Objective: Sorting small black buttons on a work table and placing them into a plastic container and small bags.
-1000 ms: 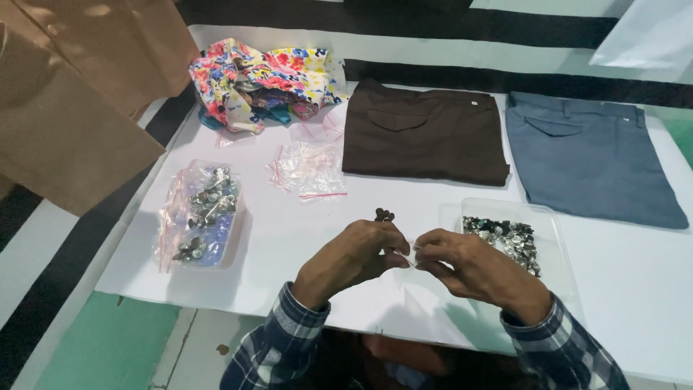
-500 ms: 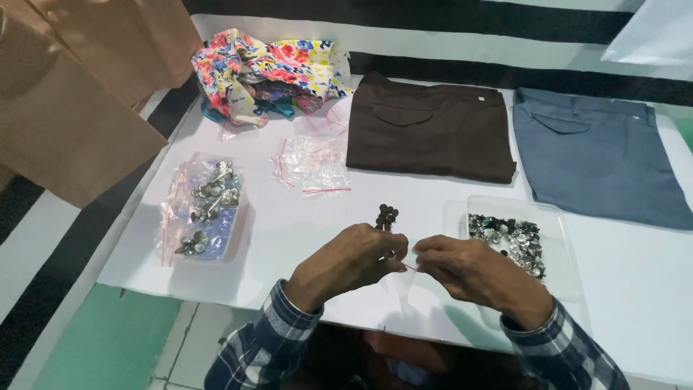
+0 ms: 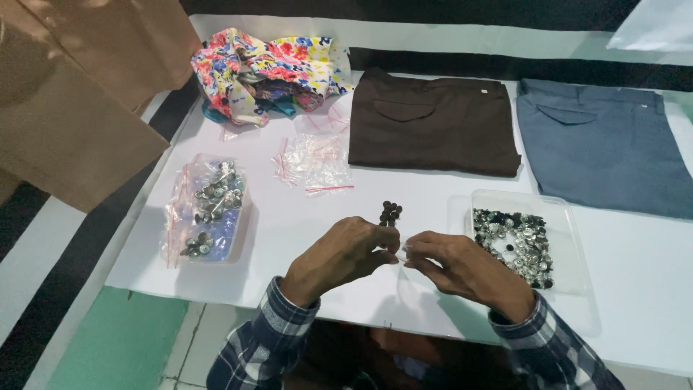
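Observation:
My left hand (image 3: 341,254) and my right hand (image 3: 456,266) meet fingertip to fingertip over the white table (image 3: 433,195), pinching a small clear plastic bag (image 3: 401,253) between them. Just beyond the fingers lies a small pile of dark round buttons (image 3: 390,212). To the right of my right hand stands a clear plastic tray (image 3: 559,217) filled with silver and black buttons (image 3: 515,242). Both wrists wear plaid sleeves.
Clear bags of metal buttons (image 3: 208,208) lie at the left. A heap of empty little zip bags (image 3: 317,162) sits mid-table. At the back lie a floral cloth (image 3: 267,69), folded brown trousers (image 3: 432,123) and folded grey-blue trousers (image 3: 605,144). Brown paper (image 3: 65,108) hangs at far left.
Both hands stay joined on the little bag with only slight finger movement. The view has shifted a little, and the dark button pile now shows clear of the fingers.

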